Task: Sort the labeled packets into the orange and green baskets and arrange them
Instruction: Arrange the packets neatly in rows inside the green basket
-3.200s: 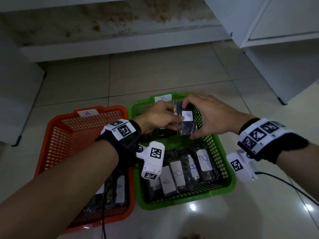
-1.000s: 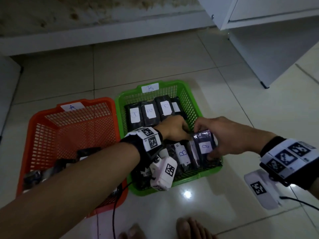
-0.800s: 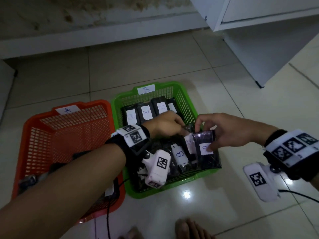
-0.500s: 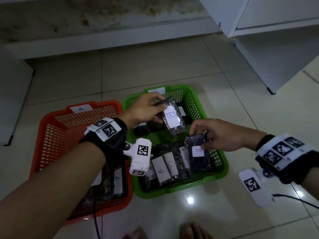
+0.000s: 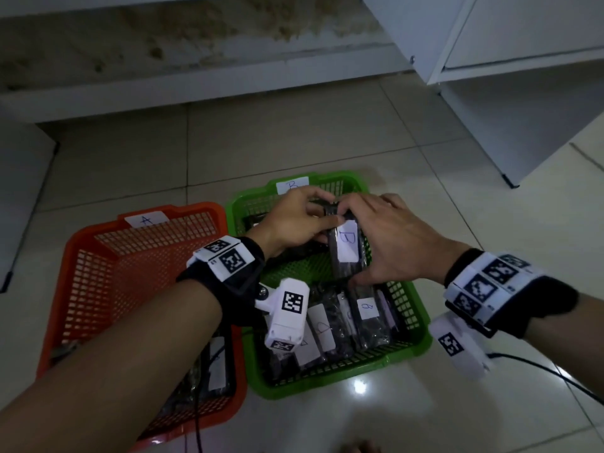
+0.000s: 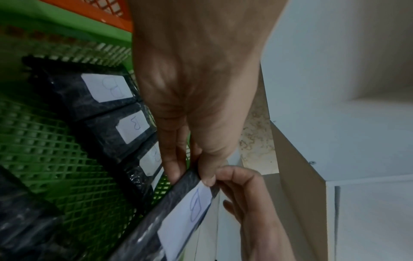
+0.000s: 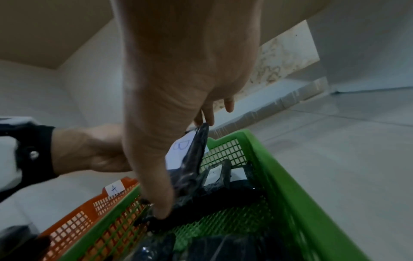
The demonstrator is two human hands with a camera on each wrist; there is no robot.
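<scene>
- I have both hands over the green basket (image 5: 415,308), which stands on the tiled floor (image 5: 294,142) touching the right side of the orange basket (image 5: 75,289).
- My left hand (image 5: 291,223) pinches the far end of a dark packet (image 5: 346,253), thumb on the labelled face and fingers behind it, as the left wrist view shows.
- My right hand (image 5: 392,243) grips the same packet: its thumb is at the near end, low by the basket's mesh floor, and its fingers reach to the far end.
- The packet's white label (image 5: 348,245) reads B and faces up; the packet sits tilted over the far right part of the green basket.
- Beside it along the far wall, more B packets (image 6: 107,107) stand in a row, leaning on each other.
- At the near edge of the green basket another row of labelled packets (image 5: 340,325) lies side by side.
- A paper tag marked B (image 5: 292,184) sits on the green basket's far rim; a tag marked A (image 5: 147,220) sits on the orange one's far rim.
- Dark packets (image 5: 209,377) lie in the near right corner of the orange basket, partly hidden by my left forearm.
- A white cabinet (image 5: 523,76) stands at the far right of the floor.
</scene>
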